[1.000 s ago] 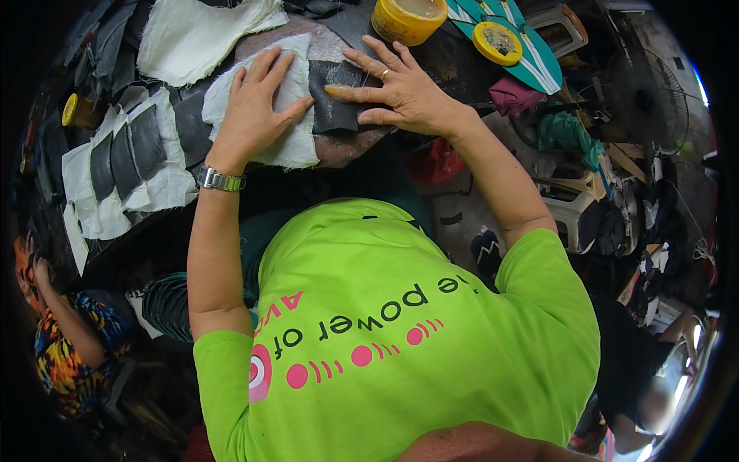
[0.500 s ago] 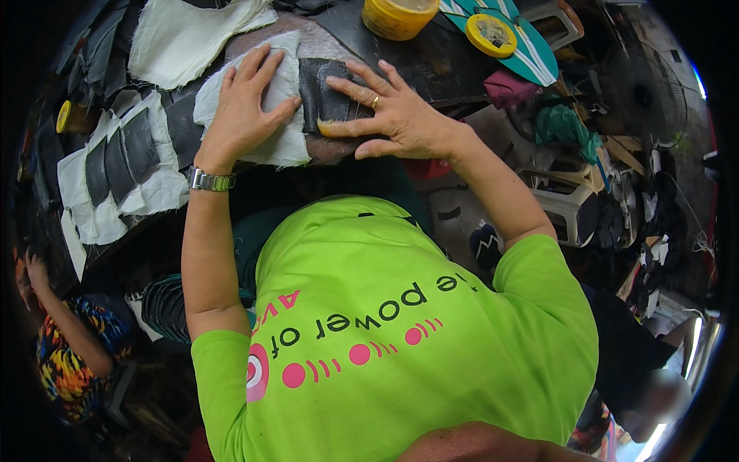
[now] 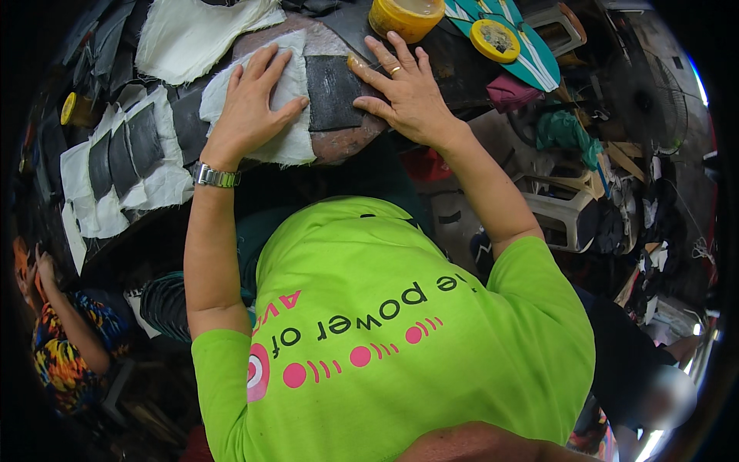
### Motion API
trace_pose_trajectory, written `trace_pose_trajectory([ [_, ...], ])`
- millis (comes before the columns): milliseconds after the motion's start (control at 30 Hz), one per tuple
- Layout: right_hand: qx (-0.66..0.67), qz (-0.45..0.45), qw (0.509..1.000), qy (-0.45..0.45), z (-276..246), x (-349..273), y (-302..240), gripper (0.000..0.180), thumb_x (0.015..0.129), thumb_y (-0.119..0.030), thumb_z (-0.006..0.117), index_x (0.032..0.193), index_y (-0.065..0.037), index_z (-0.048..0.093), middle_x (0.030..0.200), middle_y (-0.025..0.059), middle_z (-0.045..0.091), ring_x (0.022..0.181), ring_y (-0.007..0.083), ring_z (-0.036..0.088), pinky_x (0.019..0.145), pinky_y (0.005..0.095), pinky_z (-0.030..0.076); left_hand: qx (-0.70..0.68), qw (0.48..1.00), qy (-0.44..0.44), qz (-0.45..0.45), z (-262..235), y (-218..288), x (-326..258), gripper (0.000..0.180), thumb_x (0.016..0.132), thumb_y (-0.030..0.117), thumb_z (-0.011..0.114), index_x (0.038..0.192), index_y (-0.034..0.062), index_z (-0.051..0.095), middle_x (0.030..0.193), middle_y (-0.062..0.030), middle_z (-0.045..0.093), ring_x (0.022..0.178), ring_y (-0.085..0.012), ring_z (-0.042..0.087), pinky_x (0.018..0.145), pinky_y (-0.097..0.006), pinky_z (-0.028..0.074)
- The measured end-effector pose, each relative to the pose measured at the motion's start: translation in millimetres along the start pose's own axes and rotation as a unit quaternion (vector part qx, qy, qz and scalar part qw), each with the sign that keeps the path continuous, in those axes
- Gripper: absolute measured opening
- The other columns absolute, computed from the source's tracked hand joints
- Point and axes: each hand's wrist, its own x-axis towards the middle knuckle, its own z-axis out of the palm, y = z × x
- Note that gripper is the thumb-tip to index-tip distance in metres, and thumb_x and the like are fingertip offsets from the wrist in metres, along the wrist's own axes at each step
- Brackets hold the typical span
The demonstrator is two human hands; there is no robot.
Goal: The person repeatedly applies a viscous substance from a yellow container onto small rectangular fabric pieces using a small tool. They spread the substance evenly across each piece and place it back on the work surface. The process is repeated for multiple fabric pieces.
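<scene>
White cloth (image 3: 286, 108) lying under flat open left hand (image 3: 250, 104), right hand (image 3: 408, 92) splayed pressing dark patch (image 3: 332, 92); keep pressure even, gripping nothing.

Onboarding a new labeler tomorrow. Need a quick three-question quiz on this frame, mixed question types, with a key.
1. True or false: the left hand lies flat on the white cloth.
2. What does the right hand press on? A) the yellow tub B) the dark patch C) the yellow tape roll
3. What is worn on the left wrist?

Key
1. True
2. B, its fingers rest on the patch's right edge
3. A metal wristwatch
</scene>
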Motion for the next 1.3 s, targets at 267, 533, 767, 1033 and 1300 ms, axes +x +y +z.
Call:
trace_pose_trajectory([
  [267,0.193,-0.052,0.979,0.045,-22,-3,14,0.024,0.097,-0.041,0.063,0.114,-0.033,0.077,0.148,0.0093,0.052,0.148,0.0363,0.029,0.118,0.0587,0.019,0.002,1.0,0.001,0.004,0,1,1,0.075,0.087,0.041,0.068,0.151,0.0116,0.044,0.159,-0.0164,0.036,0.147,-0.0321,0.033,0.122,-0.051,0.018],
  [533,0.307,0.075,0.94,0.129,-27,3,-4,0.039,0.106,-0.038,0.049,0.12,-0.009,0.073,0.141,0.0126,0.055,0.139,0.0261,0.041,0.115,0.0363,0.032,0.017,1.0,0.01,0.0,2,4,1,0.076,0.086,0.042,0.067,0.149,0.0076,0.045,0.157,-0.0182,0.039,0.148,-0.0318,0.032,0.122,-0.052,0.019],
  [767,-0.066,0.052,0.996,0.039,-6,15,-43,0.068,0.096,-0.06,0.051,0.137,-0.007,0.059,0.152,0.0173,0.045,0.15,0.0365,0.024,0.116,0.0689,0.01,0.013,1.0,0.013,-0.003,2,5,0,0.076,0.086,0.043,0.067,0.149,0.0072,0.044,0.156,-0.0191,0.038,0.148,-0.0323,0.032,0.121,-0.052,0.019],
  [1033,-0.065,0.012,0.998,-0.002,7,38,-48,0.078,0.096,-0.066,0.045,0.148,-0.008,0.047,0.158,0.017,0.038,0.153,0.035,0.018,0.117,0.0675,0.009,0.008,1.0,0.022,0.002,4,5,-1,0.077,0.085,0.041,0.068,0.148,0.0047,0.044,0.156,-0.0194,0.039,0.148,-0.0328,0.032,0.121,-0.052,0.02],
  [1300,-0.013,0.036,0.997,0.069,-6,35,-21,0.061,0.097,-0.06,0.053,0.131,-0.011,0.065,0.15,0.02,0.046,0.148,0.0401,0.027,0.116,0.0644,0.018,0.002,1.0,0.01,-0.001,1,5,-1,0.079,0.087,0.042,0.069,0.153,0.0101,0.04,0.159,-0.017,0.035,0.148,-0.0317,0.031,0.122,-0.053,0.018],
])
